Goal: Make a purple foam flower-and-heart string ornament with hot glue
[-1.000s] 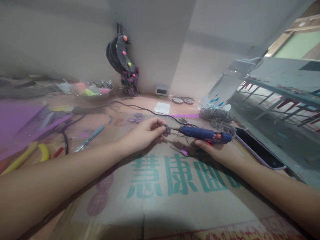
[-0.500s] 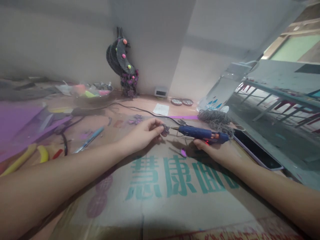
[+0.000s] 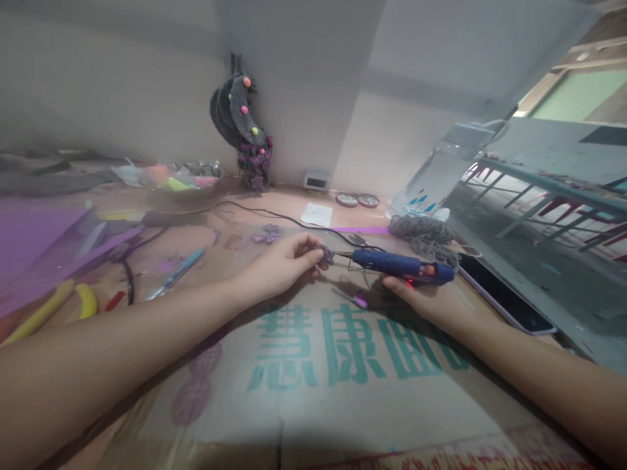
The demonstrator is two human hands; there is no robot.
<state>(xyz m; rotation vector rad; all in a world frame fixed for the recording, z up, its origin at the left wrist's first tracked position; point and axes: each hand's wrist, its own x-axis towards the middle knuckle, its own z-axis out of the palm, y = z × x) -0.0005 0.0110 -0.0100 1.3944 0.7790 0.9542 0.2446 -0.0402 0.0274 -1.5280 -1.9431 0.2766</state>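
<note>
Pinched between thumb and fingers of my left hand (image 3: 289, 261) is a small grey-purple flower-like piece (image 3: 327, 256), partly hidden by the fingertips. My right hand (image 3: 421, 297) is closed around the handle of a blue glue gun (image 3: 392, 262), which shows a red light. The gun's nozzle points left, its tip at or very near the small piece; I cannot tell whether they touch. A purple petal-shaped piece (image 3: 361, 299) lies below the gun on the printed cardboard (image 3: 294, 418). Purple flower pieces (image 3: 267, 234) lie behind my left hand.
Grey yarn (image 3: 424, 232), a phone (image 3: 507, 294) and a clear water bottle (image 3: 435, 170) stand or lie at the right. A decorated grey crescent (image 3: 240, 111) leans on the wall. A pen (image 3: 176, 274) lies left, and a black cord (image 3: 274, 212) crosses the back.
The glue gun and my right hand have shifted slightly right and down in the picture. My left hand keeps its pinch on the small piece, nearly still.
</note>
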